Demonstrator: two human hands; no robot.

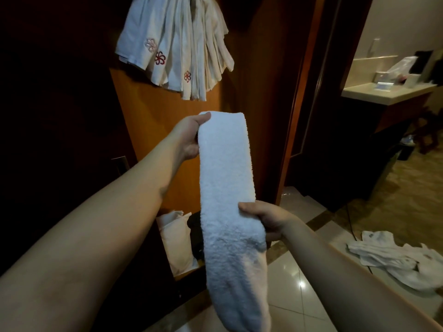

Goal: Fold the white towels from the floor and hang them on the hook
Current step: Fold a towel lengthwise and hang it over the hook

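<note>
At frame centre, a folded white towel is being held as a long strip, running from upper centre to bottom. Its top end is being pinched by the left hand; its middle is being gripped by the right hand. Directly above, hung towels are crowding the unseen hook, nearer the left hand. Loose towels are lying lower right.

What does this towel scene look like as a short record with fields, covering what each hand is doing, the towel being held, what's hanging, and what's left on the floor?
left hand: grips the top end of the folded towel
right hand: grips the folded towel's right edge, lower down
folded towel: white, folded into a long narrow strip, held upright
hanging towels: white bunch above, some with red flower emblems; the hook itself is hidden
floor towels: crumpled white heap on the tiles, lower right
</note>
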